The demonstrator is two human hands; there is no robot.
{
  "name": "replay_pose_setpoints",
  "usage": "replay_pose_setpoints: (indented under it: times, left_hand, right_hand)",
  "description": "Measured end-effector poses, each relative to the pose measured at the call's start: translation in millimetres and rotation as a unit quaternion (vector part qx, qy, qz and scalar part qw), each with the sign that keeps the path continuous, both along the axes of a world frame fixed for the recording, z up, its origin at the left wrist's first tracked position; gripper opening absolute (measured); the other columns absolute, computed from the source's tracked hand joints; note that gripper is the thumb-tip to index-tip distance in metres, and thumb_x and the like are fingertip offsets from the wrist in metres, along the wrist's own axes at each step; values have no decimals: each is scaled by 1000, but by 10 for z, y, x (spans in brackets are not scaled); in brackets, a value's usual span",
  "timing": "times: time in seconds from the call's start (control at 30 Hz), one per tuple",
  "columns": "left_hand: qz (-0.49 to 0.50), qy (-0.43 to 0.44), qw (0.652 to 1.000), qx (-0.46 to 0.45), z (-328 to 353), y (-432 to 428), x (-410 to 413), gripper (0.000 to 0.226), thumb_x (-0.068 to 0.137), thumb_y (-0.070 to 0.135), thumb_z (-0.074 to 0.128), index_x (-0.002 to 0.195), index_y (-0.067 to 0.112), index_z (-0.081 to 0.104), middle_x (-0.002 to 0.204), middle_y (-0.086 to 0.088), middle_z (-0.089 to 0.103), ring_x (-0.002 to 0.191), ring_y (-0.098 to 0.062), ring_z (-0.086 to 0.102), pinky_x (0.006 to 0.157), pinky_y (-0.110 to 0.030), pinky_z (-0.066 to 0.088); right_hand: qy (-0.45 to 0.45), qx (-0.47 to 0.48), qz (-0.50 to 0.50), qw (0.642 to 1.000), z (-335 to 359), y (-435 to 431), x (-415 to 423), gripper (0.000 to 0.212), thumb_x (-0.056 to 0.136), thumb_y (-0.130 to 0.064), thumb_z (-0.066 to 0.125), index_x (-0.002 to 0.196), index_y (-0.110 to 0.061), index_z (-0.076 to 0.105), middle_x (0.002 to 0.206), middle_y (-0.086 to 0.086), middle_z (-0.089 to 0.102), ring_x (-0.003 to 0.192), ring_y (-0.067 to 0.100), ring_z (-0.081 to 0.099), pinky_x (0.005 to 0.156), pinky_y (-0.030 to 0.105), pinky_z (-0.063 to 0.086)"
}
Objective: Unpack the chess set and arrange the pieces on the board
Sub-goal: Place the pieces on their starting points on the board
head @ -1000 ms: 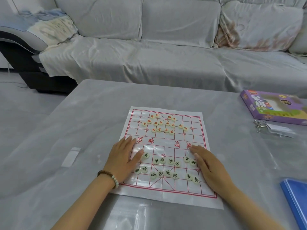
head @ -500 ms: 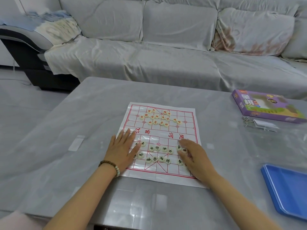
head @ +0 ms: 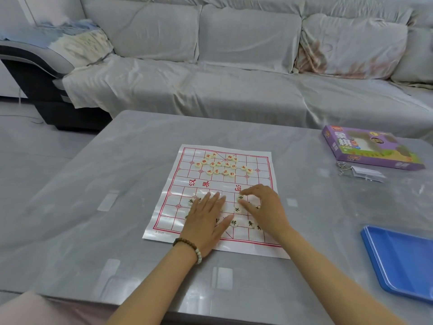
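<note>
- The left grip (head: pixel 206 221) lies flat on the near half of the board (head: pixel 260 181), fingers straight and slightly apart, covering several pieces. Just to its right, the right grip (head: pixel 264 207) arches, index finger and thumb closed on one black piece (head: pixel 240 197).
- More black pieces (head: pixel 251 223) lie loose between and beneath the two grips. The red pieces (head: pixel 220 165) sit bunched well beyond both, on the far half.
- The step in hand appears to be sorting the black side onto its points. It would go best with the left grip pressing the thin sheet still, and the pinched piece lifted clear of its neighbours rather than dragged, then set squarely on a line crossing.
- Half a second ago the left grip lay at the board's left edge and has since moved toward the middle. The right grip, then flat, has risen into a pinch.
- The purple box (head: pixel 370 148) and blue tray (head: pixel 398 259) lie on the table (head: pixel 117 184), well to the right of the right grip.
</note>
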State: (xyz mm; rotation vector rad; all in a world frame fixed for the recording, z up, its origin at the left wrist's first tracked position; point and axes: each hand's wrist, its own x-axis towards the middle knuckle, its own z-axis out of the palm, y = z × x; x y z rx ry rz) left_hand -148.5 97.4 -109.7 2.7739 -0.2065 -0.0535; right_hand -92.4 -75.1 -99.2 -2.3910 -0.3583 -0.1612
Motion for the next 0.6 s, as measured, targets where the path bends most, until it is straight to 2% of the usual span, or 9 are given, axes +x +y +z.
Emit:
replay_pose_setpoints:
  times: [0.07, 0.17, 0.27, 0.4, 0.47, 0.6]
  left_hand:
    - [-33, 2, 999, 5, -15, -140, 37, 67, 90, 64, 7, 148, 30, 4, 156, 10, -3, 143, -10, -9, 114, -30, -11]
    - [-85, 5, 996, 10, -25, -378, 117, 70, 89, 66, 7, 148, 29, 4, 157, 8, -2, 143, -11, -8, 114, -29, -9]
    - [-115, 13, 993, 14, -37, -599, 196, 62, 94, 57, 15, 148, 29, 4, 157, 7, -3, 143, -12, -8, 114, -31, -8]
    - [-116, 24, 992, 43, -80, -713, 257, 76, 84, 69, 1, 148, 28, 2, 157, 6, -6, 143, -12, -10, 113, -30, -10]
    - [-119, 21, 991, 59, -84, -695, 229, 76, 84, 67, 3, 148, 27, 3, 157, 6, -5, 143, -11, -9, 113, -29, -10]
    - [-127, 18, 990, 59, -62, -564, 129, 62, 93, 58, 13, 148, 30, 3, 156, 9, -5, 143, -11, -8, 114, -29, -9]
  right_hand:
    - [-5, 37, -42, 998, -15, -248, -22, 19, 85, -35, 65, 102, -28, 66, 103, -16, 61, 100, 3, 52, 94, 23, 38]
    - [8, 14, -93, 996, -80, -619, -58, 20, 87, -31, 64, 105, -23, 67, 101, -13, 60, 95, 5, 53, 87, 21, 39]
    - [17, -18, -69, 997, -189, -807, -72, 22, 85, -28, 67, 105, -22, 69, 95, -11, 60, 94, 11, 55, 81, 19, 36]
    - [9, 10, -68, 998, -254, -829, -85, 34, 82, -32, 69, 115, -26, 64, 94, -13, 59, 91, 7, 53, 82, 20, 37]
    - [1, 36, -88, 995, -265, -829, -74, 35, 77, -36, 73, 110, -28, 63, 91, -15, 60, 89, 4, 53, 81, 19, 40]
    - [-1, 20, -98, 995, -282, -824, -32, 20, 75, -39, 73, 94, -33, 68, 90, -16, 59, 90, 5, 51, 77, 18, 38]
